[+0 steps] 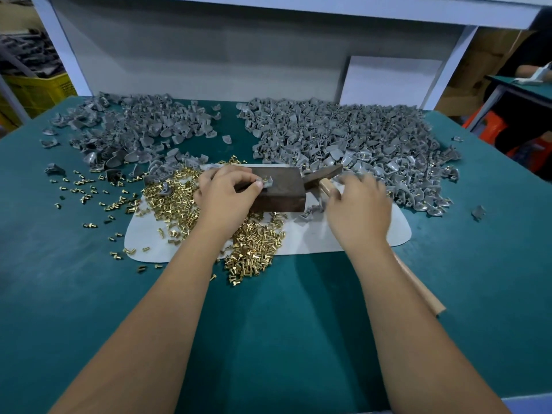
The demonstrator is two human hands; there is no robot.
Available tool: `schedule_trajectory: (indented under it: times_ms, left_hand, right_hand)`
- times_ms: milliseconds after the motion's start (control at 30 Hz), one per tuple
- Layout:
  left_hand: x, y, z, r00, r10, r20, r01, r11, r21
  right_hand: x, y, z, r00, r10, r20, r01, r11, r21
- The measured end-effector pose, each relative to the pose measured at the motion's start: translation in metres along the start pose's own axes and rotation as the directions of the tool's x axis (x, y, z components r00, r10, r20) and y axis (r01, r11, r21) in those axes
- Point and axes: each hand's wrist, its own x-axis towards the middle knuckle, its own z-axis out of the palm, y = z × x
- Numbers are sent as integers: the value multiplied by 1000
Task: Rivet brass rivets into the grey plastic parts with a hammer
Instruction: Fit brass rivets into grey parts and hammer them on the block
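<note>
Nearest you, your two forearms are reaching out over the green counter (268,324), and a pale hammer handle (418,288) is lying along your right arm at about 4 o'clock, so the tool is parked while you load.

Your left hand (227,195) is pinching a grey plastic part (266,182) and holding it down on top of the dark metal block (280,189), probably because the block is working as your anvil and the part needs steadying before a hit. There's a brassy glint on the part; I can't tell if a rivet is seated.

Your right hand (358,204) is sitting at 3 o'clock of the block with fingers loosely spread, blurred, gripping nothing I can make out. The hammer head (324,174) is resting just past it against the block.

The brass rivets (185,201) are heaped on the white mat (313,234) right under your left wrist, handy for grabbing.

Further out, one pile of grey parts (134,130) is sitting at 11 o'clock and a bigger pile (343,135) at 1 o'clock, some showing brass, so I'm guessing that one's finished.
</note>
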Motion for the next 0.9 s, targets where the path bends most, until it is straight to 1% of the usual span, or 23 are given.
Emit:
schedule_trajectory:
  times_ms: [33, 67, 133, 200, 333, 433, 500, 533, 600, 667, 767, 900]
  left_hand:
    - [0, 0, 0, 1000, -1, -1, 1, 1000, -3]
    - [0, 0, 0, 1000, -1, -1, 1, 1000, -3]
    - [1, 0, 0, 1000, 3, -6, -3, 1000, 17]
    - [-1, 0, 1, 1000, 5, -13, -4, 999, 44]
    - [-1, 0, 4, 999, 6, -40, -3, 996, 87]
    - [-1, -1, 6, 998, 10, -61, -3, 994, 105]
    - [-1, 0, 6, 997, 13, -72, -5, 994, 108]
    - [-1, -1, 7, 997, 14, -79, -5, 993, 114]
    - [-1, 0, 7, 996, 14, -88, -2, 991, 133]
    - [-1, 0, 7, 996, 6, -94, 8, 990, 143]
    - [-1, 1, 8, 995, -7, -102, 21, 990, 139]
    - [0, 0, 8, 995, -12, -100, 25, 991, 134]
  right_hand:
    - [0, 8, -1, 997, 47, 64, -40, 993, -113]
    - [-1, 13, -3, 986, 98, 133, -74, 982, -175]
    - [-2, 15, -1, 969, 135, 205, -88, 971, -224]
    - [-3, 12, 2, 970, 120, 212, -72, 973, -221]
    - [0, 5, 2, 976, 129, 175, -107, 986, -126]
    - [1, 0, -6, 992, 116, 44, -111, 989, -101]
    - [0, -4, -14, 997, 62, -38, -62, 998, -1]
    - [-1, -6, -19, 999, 14, -49, -11, 998, 68]
    - [-7, -13, -27, 996, -88, -14, 89, 976, 200]
    - [-12, -21, -34, 987, -147, 68, 124, 955, 269]
    - [-15, -27, -33, 982, -149, 116, 122, 970, 211]
    - [-23, -31, -29, 978, -116, 174, 75, 972, 225]
